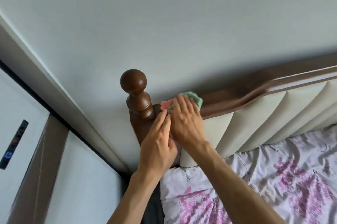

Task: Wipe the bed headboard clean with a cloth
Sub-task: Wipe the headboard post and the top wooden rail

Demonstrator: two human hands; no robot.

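The headboard (255,114) has a dark brown wooden top rail and cream padded panels. A turned wooden post with a round knob (134,80) stands at its left end. A green and pink cloth (191,99) lies on the rail just right of the post. My right hand (186,120) presses flat on the cloth with straight fingers. My left hand (158,143) lies beside it, fingers extended, fingertips touching the cloth's pink edge next to the post.
A pale wall (164,23) rises behind the headboard. A pillow (246,187) with purple flower print lies below the panels. A brown-framed white door or cabinet (54,151) stands to the left of the bed.
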